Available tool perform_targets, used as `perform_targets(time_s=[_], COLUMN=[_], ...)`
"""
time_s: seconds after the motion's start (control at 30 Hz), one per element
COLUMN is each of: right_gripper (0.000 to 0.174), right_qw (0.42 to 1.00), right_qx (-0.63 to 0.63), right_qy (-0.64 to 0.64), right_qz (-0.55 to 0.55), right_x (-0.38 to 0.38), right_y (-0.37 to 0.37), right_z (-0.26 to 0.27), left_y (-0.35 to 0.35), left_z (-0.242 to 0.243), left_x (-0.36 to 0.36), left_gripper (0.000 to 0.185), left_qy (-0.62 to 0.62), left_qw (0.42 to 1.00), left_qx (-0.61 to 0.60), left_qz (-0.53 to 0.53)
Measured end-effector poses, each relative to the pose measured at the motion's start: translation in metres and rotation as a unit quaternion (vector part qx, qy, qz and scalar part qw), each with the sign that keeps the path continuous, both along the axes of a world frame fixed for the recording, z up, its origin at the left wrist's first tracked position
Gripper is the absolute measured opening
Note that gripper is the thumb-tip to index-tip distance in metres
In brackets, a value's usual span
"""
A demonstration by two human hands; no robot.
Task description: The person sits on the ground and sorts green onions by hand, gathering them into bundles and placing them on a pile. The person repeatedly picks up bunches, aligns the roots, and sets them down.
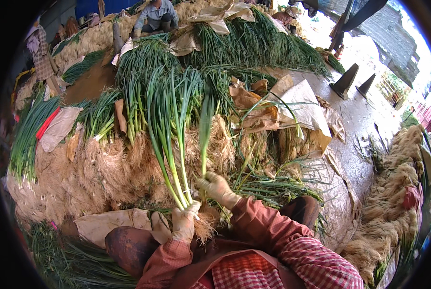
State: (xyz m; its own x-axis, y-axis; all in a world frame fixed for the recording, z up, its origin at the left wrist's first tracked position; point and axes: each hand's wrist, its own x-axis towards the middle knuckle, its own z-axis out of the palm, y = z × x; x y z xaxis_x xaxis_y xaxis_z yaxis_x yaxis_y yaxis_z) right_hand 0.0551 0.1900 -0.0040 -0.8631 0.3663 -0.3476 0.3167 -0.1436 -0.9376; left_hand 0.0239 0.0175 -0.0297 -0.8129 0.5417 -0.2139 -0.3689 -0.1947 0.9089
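Note:
My left hand (183, 222), in a pale, soiled glove, is closed around the white ends of a few green onions (172, 169). Their long green leaves fan upward and away from me. A tuft of brown roots (203, 228) hangs beside that hand. Just to the right, my gloved right hand (217, 189) grips the lower part of a separate green onion stalk (204, 150), whose leaves are blurred. Beyond both hands lies a heap of green onions with tan, hairy roots (110, 162) turned towards me.
Loose leaves and stalks (277, 188) litter the ground at right. Sacking (302, 104) covers part of the heap. Another root-covered row (385, 202) runs along the right edge. Two dark cone-shaped objects (345, 81) stand on wet floor. A seated person (156, 18) is at the back.

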Motion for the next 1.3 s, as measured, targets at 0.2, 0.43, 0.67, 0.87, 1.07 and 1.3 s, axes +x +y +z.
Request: perform_targets(time_s=[0.2, 0.43, 0.67, 0.87, 1.07, 1.3], right_gripper=[0.047, 0.025, 0.026, 0.054, 0.025, 0.026], right_qw=[0.968, 0.885, 0.931, 0.883, 0.809, 0.932], right_qx=[0.243, 0.451, 0.358, 0.447, 0.559, -0.362], right_qy=[0.06, -0.118, 0.047, -0.106, -0.104, 0.024], right_qz=[0.022, 0.001, 0.049, -0.098, 0.147, 0.021], right_x=[-0.056, -0.143, -0.04, -0.15, -0.099, 0.044], right_y=[0.049, 0.155, 0.048, 0.156, 0.087, -0.011], right_z=[0.03, 0.016, -0.008, -0.008, -0.022, -0.038], left_y=[0.001, 0.009, 0.013, 0.014, 0.01, 0.02], left_z=[0.022, 0.035, 0.022, 0.02, 0.031, 0.023], left_x=[0.001, -0.036, -0.036, -0.033, -0.039, -0.018], left_gripper=[0.032, 0.028, 0.041, 0.034, 0.054, 0.035], left_qy=[-0.072, -0.063, -0.037, -0.016, -0.02, 0.013], left_qw=[0.99, 0.979, 0.998, 0.992, 1.0, 0.984], left_qx=[0.038, -0.156, -0.007, -0.062, -0.019, -0.15], left_qz=[-0.117, -0.111, -0.043, -0.112, -0.013, -0.095])
